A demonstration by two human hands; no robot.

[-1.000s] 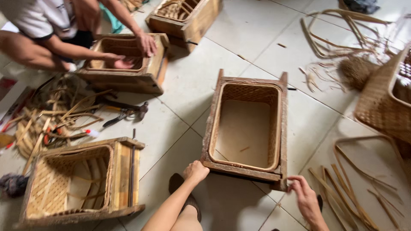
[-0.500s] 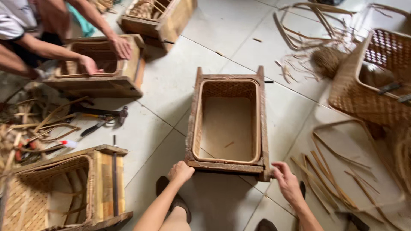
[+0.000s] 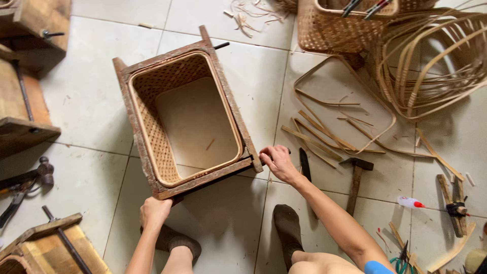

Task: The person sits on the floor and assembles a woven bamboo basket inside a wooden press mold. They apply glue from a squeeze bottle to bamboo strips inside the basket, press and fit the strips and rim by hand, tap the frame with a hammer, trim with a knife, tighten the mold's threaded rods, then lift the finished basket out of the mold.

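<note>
The wooden frame point(image 3: 152, 127) with its woven basket point(image 3: 190, 116) inside sits on the floor point(image 3: 91, 101) before me; the hammer point(image 3: 356, 177) lies right, the cane strips point(image 3: 335, 132) far right.

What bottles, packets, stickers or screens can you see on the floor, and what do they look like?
Small squeeze bottle: lies on its side on the tile floor at right, past the hammer; clear white body, red pointed cap.
No packets, signs or screens show; whether the bottle has a sticker is too small to tell.
</note>
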